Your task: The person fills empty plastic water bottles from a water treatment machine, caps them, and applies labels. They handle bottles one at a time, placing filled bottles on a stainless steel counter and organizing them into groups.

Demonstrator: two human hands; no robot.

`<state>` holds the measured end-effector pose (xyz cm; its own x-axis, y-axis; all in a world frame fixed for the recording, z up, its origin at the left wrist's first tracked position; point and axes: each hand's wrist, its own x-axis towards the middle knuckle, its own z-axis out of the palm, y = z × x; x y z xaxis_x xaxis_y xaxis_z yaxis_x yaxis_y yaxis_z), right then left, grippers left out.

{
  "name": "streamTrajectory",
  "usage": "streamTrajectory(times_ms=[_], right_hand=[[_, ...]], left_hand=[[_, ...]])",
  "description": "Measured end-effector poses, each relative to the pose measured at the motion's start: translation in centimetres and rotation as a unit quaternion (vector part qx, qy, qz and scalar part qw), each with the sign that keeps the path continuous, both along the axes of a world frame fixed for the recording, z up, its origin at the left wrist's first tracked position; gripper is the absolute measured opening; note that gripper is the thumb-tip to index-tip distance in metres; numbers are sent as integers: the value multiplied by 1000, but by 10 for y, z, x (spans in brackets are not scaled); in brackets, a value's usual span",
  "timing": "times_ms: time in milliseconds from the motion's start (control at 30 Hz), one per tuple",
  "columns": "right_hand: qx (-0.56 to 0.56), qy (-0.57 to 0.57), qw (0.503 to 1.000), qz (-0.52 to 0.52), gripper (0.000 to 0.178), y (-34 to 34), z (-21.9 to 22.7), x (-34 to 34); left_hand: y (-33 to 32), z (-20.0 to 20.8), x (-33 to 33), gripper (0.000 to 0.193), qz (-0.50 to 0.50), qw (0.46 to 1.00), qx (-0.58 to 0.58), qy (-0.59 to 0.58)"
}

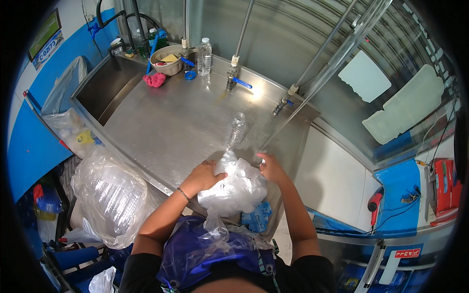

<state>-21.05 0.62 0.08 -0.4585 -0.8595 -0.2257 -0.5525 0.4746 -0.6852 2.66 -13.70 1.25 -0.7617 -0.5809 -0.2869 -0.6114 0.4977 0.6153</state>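
In the head view, a clear plastic bag bundle (pixel 234 190) is seen at the near edge of the metal table (pixel 161 117), between the two hands. Its left side is covered by the left hand (pixel 202 177), thumb spread from the fingers; its upper right edge is met by the right hand (pixel 272 168), whose fingers are curled, though whether film is pinched cannot be told. Beyond the bundle, between both hands, a clear plastic bottle (pixel 237 129) is seen, its long axis pointed away from the person.
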Motion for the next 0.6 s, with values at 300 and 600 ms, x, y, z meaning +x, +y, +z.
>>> streamTrajectory(times_ms=[300, 600], right_hand=[[-228, 133, 959, 106, 71, 14, 63, 88], [-288, 71, 949, -105, 84, -29, 47, 0]], left_hand=[[-57, -6, -81, 79, 51, 952, -19, 300], [-10, -10, -130, 73, -49, 968, -48, 243]])
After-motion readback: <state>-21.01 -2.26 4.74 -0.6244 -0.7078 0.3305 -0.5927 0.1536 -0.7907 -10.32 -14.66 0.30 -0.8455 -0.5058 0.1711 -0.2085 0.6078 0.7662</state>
